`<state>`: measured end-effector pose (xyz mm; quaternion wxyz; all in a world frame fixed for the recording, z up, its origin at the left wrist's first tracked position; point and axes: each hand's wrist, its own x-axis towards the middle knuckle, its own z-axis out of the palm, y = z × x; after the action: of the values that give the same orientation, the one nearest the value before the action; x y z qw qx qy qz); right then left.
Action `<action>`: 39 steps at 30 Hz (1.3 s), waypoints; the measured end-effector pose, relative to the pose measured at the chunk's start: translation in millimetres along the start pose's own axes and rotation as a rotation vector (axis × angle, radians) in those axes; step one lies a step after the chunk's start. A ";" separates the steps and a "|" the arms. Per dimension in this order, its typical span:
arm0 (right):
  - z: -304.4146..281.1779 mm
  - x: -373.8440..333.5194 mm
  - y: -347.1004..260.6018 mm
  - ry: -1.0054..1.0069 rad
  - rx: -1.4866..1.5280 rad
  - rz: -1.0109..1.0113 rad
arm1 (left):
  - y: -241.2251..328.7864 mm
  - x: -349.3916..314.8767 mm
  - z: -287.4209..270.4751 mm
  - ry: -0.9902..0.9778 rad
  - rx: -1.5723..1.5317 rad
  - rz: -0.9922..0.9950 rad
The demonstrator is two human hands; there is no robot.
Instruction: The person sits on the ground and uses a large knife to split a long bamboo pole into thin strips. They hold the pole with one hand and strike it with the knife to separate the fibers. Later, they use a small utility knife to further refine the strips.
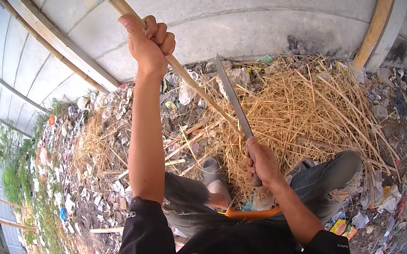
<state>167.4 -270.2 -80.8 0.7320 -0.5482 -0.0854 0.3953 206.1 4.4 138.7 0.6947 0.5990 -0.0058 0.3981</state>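
Note:
My left hand [150, 43] is raised and wrapped round a bamboo strip [196, 86], near its upper end. The strip slants down to the right, its lower end over the straw-coloured shavings. Lower right, my right hand [263, 163] grips the handle of a machete [234, 99]. Its long dark blade points up and to the left, away from me. Near the base of the blade, the strip's lower end comes close to it; I cannot tell whether they touch. Below them lies a heap of bamboo shavings [295, 109].
A concrete panel wall [221, 9] rises behind the heap, with a bamboo pole [372, 34] upright against it. Litter [392, 202] covers the ground around. My sandalled foot [217, 184] stands beside the heap, and an orange curved thing [253, 214] is under me. Green plants [12, 177] grow at left.

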 end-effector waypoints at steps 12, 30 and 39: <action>15.2 -38.4 -60.6 0.055 0.112 -0.675 | -20.0 18.7 43.7 -0.102 0.057 0.036; 4.8 -36.8 -17.4 -0.008 0.104 -0.204 | -26.5 27.5 30.1 -0.112 0.049 -0.043; -0.1 -42.8 -151.6 0.096 0.185 -0.585 | -20.8 23.2 -1.2 -0.034 0.041 -0.040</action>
<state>212.3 -312.1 64.2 0.8648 -0.4493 -0.1683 0.1477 233.0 18.8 132.4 0.6900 0.6198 0.0024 0.3738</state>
